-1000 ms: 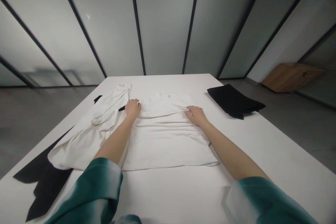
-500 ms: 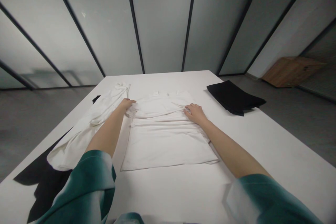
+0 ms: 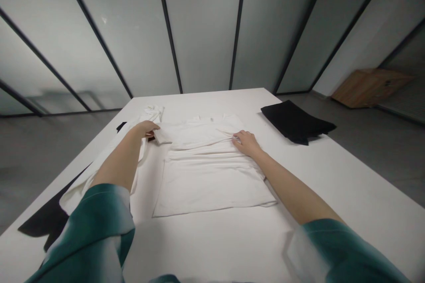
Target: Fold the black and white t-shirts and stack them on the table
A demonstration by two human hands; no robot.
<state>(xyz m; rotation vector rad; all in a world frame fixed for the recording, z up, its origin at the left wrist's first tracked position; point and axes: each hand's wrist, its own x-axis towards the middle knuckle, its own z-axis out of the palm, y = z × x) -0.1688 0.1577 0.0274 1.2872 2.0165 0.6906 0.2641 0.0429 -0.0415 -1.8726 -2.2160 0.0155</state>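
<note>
A white T-shirt (image 3: 212,185) lies front and centre on the table, neck end away from me, with creases across its middle. At its left side, my left hand (image 3: 148,128) is closed on the edge of the shirt's sleeve, which is drawn out sideways; some fingertips are hidden underneath. My right hand (image 3: 246,142) rests on the shirt's upper right side, fingers apart and bent a little, pressing the cloth where small folds gather. A second white garment (image 3: 78,194) lies rumpled on the left, partly behind my left forearm.
Black cloth (image 3: 44,221) lies under the second white garment along the table's left edge. A folded black garment (image 3: 295,121) sits at the far right edge of the white table (image 3: 212,247). Beyond stand frosted glass panels (image 3: 206,26) and a wooden cabinet (image 3: 368,88).
My left hand has moved left, and the shirt's sleeve now stretches out flat with it. My right hand stays in place on the shirt.
</note>
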